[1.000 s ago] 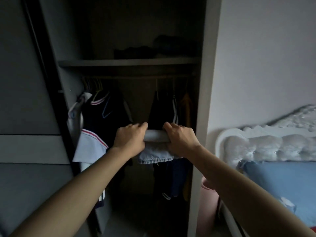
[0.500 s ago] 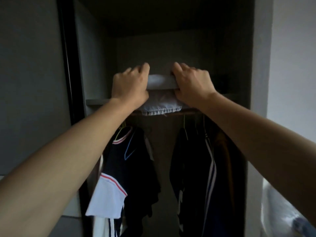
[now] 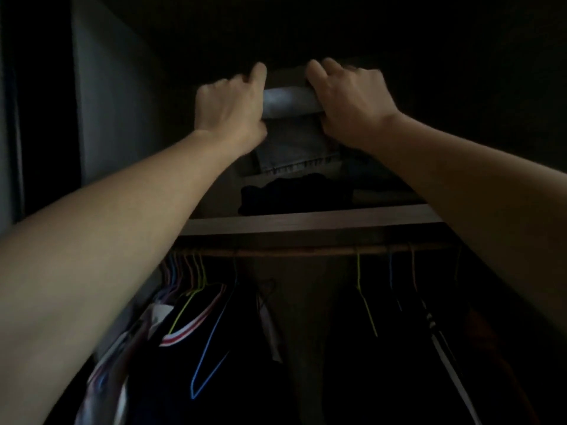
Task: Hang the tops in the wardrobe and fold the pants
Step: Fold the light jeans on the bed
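Observation:
Folded light blue denim pants (image 3: 291, 102) are held up inside the dark upper compartment of the wardrobe. My left hand (image 3: 230, 105) grips their left end and my right hand (image 3: 349, 99) grips their right end, fingers curled over the top fold. The hem hangs down between my wrists, above the wooden shelf (image 3: 306, 223). A dark folded garment (image 3: 294, 194) lies on that shelf just below the pants. Tops hang from the rail (image 3: 306, 250) underneath, among them a dark top with a red and white collar (image 3: 184, 335).
Several coloured wire hangers (image 3: 190, 271) crowd the rail's left end; a yellow hanger (image 3: 365, 299) and others hang to the right. The wardrobe's side panel (image 3: 104, 102) stands at left. The compartment's back is too dark to make out.
Both hands have lifted the folded pants from chest height, past the rail, up and forward into the compartment above the shelf. The view has tilted upward and closer.

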{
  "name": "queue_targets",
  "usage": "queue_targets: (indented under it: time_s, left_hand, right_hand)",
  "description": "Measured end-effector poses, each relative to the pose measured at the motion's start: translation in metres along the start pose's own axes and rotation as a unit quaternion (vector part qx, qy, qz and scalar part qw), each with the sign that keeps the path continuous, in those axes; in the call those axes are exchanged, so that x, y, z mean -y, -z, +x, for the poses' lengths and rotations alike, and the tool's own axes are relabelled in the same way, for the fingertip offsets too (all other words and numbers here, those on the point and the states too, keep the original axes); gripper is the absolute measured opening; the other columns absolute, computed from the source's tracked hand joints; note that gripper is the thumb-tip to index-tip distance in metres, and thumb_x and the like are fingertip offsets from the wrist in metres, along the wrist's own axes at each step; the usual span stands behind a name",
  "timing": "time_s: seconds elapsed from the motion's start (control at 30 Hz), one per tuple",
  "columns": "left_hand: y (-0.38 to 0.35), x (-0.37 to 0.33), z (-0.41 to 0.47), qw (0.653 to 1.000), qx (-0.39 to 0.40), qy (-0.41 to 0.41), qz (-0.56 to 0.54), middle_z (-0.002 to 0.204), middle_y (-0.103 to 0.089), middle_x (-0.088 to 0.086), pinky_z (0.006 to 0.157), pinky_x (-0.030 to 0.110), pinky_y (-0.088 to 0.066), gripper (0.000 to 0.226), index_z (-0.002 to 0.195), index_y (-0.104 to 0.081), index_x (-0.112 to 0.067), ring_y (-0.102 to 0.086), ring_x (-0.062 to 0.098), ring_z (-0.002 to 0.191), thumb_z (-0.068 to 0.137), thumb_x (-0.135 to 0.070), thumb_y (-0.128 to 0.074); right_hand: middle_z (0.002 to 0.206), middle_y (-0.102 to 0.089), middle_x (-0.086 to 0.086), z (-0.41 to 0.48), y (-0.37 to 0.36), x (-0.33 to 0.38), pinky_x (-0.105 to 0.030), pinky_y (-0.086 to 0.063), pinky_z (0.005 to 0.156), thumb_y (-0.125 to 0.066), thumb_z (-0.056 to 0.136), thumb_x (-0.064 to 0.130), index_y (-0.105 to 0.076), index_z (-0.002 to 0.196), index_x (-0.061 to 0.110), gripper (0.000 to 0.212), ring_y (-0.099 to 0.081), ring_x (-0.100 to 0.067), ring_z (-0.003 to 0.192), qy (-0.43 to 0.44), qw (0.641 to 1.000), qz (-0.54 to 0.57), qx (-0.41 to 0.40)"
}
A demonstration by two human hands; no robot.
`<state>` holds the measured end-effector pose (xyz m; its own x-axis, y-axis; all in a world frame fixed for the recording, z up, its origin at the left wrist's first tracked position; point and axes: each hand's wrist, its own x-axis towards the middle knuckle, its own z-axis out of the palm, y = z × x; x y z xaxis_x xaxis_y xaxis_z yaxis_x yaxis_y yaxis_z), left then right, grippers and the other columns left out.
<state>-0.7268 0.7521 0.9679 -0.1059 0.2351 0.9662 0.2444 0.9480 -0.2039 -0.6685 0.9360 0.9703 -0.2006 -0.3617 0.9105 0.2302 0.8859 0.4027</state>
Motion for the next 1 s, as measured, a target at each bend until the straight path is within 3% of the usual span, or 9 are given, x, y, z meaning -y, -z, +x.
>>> queue_targets:
  time_s: [0.17,0.3,0.47,0.53,0.57,0.63,0.7,0.8,1.0]
  left_hand:
    - [-0.060,0.013,0.028,0.999,0.024,-0.004,0.032,0.101,-0.066,0.016,0.063,0.038,-0.035,0.045,0.115,-0.054,-0.016,-0.064,0.039,0.092,0.076,-0.035,-0.069]
    - [-0.116,0.023,0.047,0.999,0.012,-0.020,0.023,0.099,-0.068,0.019,0.064,0.034,-0.035,0.037,0.108,-0.062,-0.015,-0.065,0.039,0.090,0.077,-0.035,-0.066]
    - [-0.161,0.016,0.063,1.000,0.011,-0.001,-0.005,0.112,-0.065,0.022,0.067,0.036,-0.037,0.042,0.120,-0.057,-0.010,-0.064,0.041,0.099,0.083,-0.030,-0.065]
    - [-0.185,0.010,0.058,0.988,0.145,-0.041,-0.029,0.128,-0.057,0.023,0.080,0.041,-0.046,0.052,0.133,-0.049,-0.010,-0.059,0.040,0.113,0.089,-0.034,-0.063]
    - [-0.196,0.007,0.052,0.964,0.250,-0.077,-0.042,0.134,-0.053,0.022,0.089,0.040,-0.047,0.057,0.137,-0.046,-0.010,-0.056,0.038,0.118,0.090,-0.040,-0.063]
    - [-0.218,0.005,0.038,0.889,0.434,-0.123,-0.073,0.140,-0.051,0.016,0.087,0.028,-0.050,0.056,0.140,-0.046,-0.012,-0.054,0.031,0.123,0.096,-0.046,-0.054]
    - [-0.235,0.007,0.027,0.864,0.474,-0.126,-0.113,0.146,-0.047,0.012,0.091,0.026,-0.047,0.051,0.145,-0.042,-0.015,-0.050,0.028,0.128,0.101,-0.042,-0.043]
    - [-0.242,0.010,0.022,0.877,0.444,-0.123,-0.132,0.151,-0.041,0.012,0.108,0.035,-0.036,0.051,0.147,-0.036,-0.018,-0.044,0.029,0.133,0.102,-0.041,-0.041]
    - [-0.224,0.011,0.018,0.894,0.419,-0.115,-0.105,0.146,-0.047,0.012,0.101,0.036,-0.039,0.045,0.142,-0.045,-0.020,-0.049,0.031,0.128,0.101,-0.038,-0.043]
  right_hand:
    - [0.121,-0.056,-0.020,0.028,-0.066,0.003,-0.040,-0.032,0.063,-0.068,0.079,0.015,-0.043,0.128,0.009,0.056,-0.062,-0.046,0.094,0.016,1.000,0.000,0.022]
    - [0.128,-0.052,-0.022,0.048,-0.110,0.005,-0.041,-0.032,0.066,-0.069,0.079,0.013,-0.040,0.134,0.007,0.063,-0.060,-0.046,0.101,0.025,0.998,-0.029,0.047]
    - [0.137,-0.043,-0.024,0.060,-0.153,0.002,-0.045,-0.038,0.064,-0.058,0.088,0.011,-0.038,0.137,0.006,0.053,-0.055,-0.046,0.108,-0.015,0.996,-0.071,0.050]
    - [0.144,-0.036,-0.028,0.049,-0.181,0.003,-0.051,-0.045,0.080,-0.047,0.097,0.013,-0.035,0.140,0.003,0.046,-0.049,-0.048,0.118,-0.008,0.989,-0.071,0.127]
    - [0.146,-0.033,-0.029,0.040,-0.195,0.005,-0.052,-0.044,0.091,-0.048,0.098,0.015,-0.033,0.142,0.002,0.048,-0.046,-0.048,0.123,0.004,0.976,-0.056,0.212]
    - [0.144,-0.039,-0.026,0.020,-0.215,0.008,-0.044,-0.041,0.101,-0.056,0.097,0.023,-0.035,0.142,0.005,0.053,-0.048,-0.041,0.126,0.000,0.916,0.001,0.401]
    - [0.140,-0.047,-0.020,0.014,-0.220,0.008,-0.038,-0.043,0.099,-0.059,0.094,0.026,-0.039,0.140,0.009,0.052,-0.052,-0.035,0.122,-0.026,0.877,0.042,0.477]
    - [0.143,-0.049,-0.014,0.019,-0.211,0.003,-0.033,-0.042,0.099,-0.062,0.090,0.028,-0.043,0.143,0.015,0.057,-0.052,-0.031,0.125,-0.025,0.880,0.072,0.468]
    - [0.142,-0.054,-0.009,0.005,-0.183,-0.001,-0.029,-0.040,0.101,-0.055,0.098,0.027,-0.056,0.136,0.017,0.039,-0.053,-0.027,0.126,-0.018,0.911,0.114,0.395]
